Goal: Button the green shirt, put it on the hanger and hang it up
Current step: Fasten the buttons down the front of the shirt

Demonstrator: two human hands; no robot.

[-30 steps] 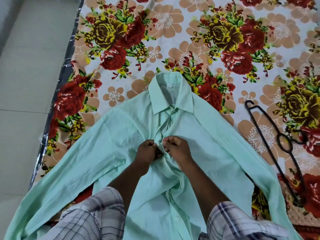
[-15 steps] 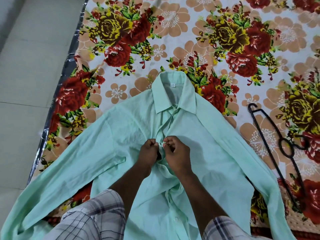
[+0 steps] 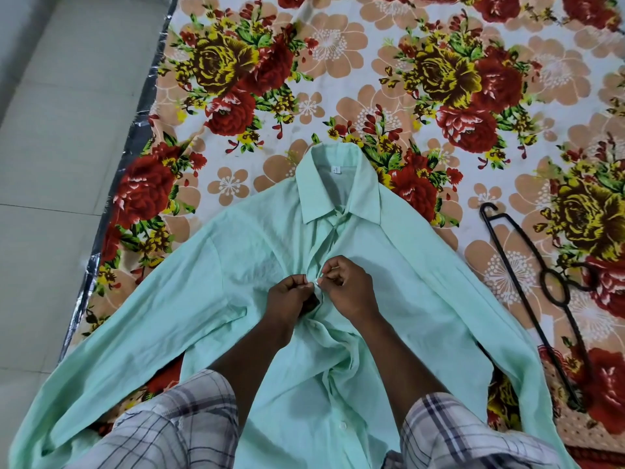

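One pale green long-sleeved shirt (image 3: 236, 282) lay front-up with sleeves spread on the near part of one red-and-yellow floral bedsheet (image 3: 338, 79), its placket pinched mid-chest by the curled fingers of the left hand (image 3: 291, 299) and right hand (image 3: 351, 292), with one black plastic hanger (image 3: 507, 262) lying just right.

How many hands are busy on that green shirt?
2. The left hand and the right hand sit side by side at the middle of the green shirt, each pinching its front edge.
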